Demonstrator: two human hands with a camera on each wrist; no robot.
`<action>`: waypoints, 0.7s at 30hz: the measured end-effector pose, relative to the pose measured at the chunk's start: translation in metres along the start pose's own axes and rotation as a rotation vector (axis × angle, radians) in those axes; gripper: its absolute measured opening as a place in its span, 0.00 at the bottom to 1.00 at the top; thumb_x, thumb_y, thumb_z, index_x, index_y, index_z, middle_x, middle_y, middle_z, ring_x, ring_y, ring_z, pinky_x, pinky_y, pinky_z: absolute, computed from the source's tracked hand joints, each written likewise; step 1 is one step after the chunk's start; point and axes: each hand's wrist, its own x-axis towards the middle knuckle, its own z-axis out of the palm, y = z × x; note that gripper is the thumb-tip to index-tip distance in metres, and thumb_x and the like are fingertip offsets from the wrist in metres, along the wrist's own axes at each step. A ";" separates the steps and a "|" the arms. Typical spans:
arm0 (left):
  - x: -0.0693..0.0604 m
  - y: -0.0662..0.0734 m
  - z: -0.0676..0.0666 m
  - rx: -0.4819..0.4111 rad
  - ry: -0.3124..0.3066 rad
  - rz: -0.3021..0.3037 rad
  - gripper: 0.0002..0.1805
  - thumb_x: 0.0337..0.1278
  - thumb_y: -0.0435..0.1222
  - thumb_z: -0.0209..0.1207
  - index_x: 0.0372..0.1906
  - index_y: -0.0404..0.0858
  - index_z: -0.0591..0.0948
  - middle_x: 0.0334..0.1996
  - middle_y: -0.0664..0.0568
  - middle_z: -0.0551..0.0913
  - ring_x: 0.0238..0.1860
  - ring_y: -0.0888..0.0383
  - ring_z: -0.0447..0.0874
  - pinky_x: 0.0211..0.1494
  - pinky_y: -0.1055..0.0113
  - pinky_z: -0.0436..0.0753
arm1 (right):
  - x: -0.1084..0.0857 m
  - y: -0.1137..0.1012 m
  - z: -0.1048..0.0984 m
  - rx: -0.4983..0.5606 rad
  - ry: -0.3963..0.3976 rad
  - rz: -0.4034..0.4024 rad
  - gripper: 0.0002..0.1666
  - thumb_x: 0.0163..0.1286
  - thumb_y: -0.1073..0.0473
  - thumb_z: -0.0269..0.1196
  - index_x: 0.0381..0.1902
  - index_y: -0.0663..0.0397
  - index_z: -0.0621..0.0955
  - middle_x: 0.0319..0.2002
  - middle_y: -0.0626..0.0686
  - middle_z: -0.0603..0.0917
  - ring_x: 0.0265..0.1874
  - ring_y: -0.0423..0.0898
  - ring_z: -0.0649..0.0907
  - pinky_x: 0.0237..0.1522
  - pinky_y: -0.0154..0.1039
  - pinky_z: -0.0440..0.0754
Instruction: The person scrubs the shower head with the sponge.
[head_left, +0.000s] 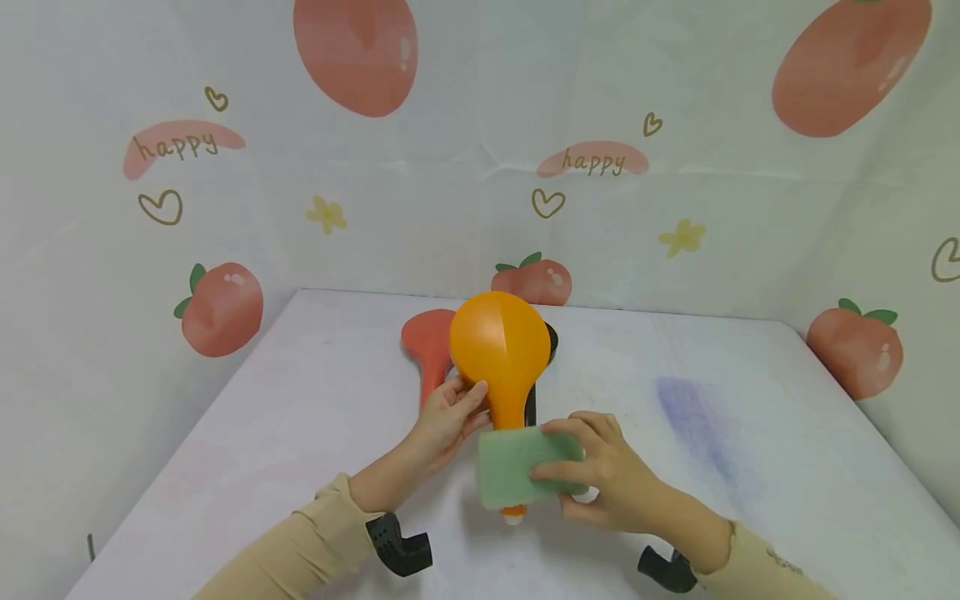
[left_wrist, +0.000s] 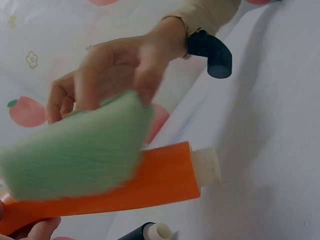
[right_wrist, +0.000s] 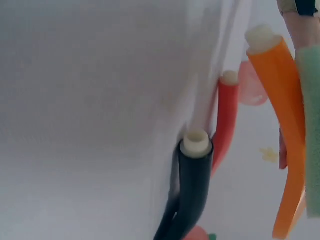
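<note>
An orange handheld shower head (head_left: 497,337) is raised with its head upward, and its white threaded end (left_wrist: 207,166) points down toward me. My left hand (head_left: 450,421) grips it at the neck, thumb in front. My right hand (head_left: 615,471) holds a green sponge (head_left: 510,468) between thumb and fingers. The sponge lies over the orange handle and hides its middle part; in the left wrist view it is blurred. Behind, a red shower head (head_left: 429,337) and a black shower head (right_wrist: 194,182) lie on the table, both partly covered by the orange one.
The white table (head_left: 315,450) carries a purple smudge (head_left: 693,425) on its right side. A white cloth printed with fruit, hearts and "happy" (head_left: 592,158) hangs around it. Black wrist-worn devices (head_left: 401,546) sit at both sleeves.
</note>
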 end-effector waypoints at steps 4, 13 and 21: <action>-0.001 0.000 0.000 -0.003 -0.022 -0.008 0.25 0.69 0.37 0.47 0.65 0.28 0.61 0.56 0.44 0.73 0.47 0.63 0.79 0.52 0.71 0.81 | 0.003 0.010 -0.002 0.014 0.114 0.157 0.17 0.66 0.44 0.49 0.42 0.37 0.82 0.51 0.60 0.75 0.48 0.53 0.70 0.45 0.48 0.62; -0.002 0.001 0.000 -0.040 -0.062 0.006 0.27 0.68 0.40 0.48 0.64 0.26 0.60 0.55 0.46 0.73 0.47 0.61 0.78 0.53 0.69 0.81 | -0.006 0.016 0.000 0.171 0.092 0.300 0.15 0.64 0.44 0.58 0.45 0.40 0.79 0.55 0.59 0.72 0.53 0.52 0.69 0.45 0.44 0.65; -0.001 0.004 0.002 -0.112 0.026 0.020 0.22 0.70 0.36 0.44 0.63 0.26 0.63 0.51 0.49 0.74 0.45 0.61 0.78 0.50 0.69 0.82 | -0.018 0.005 0.005 0.191 -0.092 0.143 0.25 0.45 0.60 0.71 0.42 0.37 0.76 0.55 0.55 0.70 0.54 0.47 0.68 0.47 0.44 0.76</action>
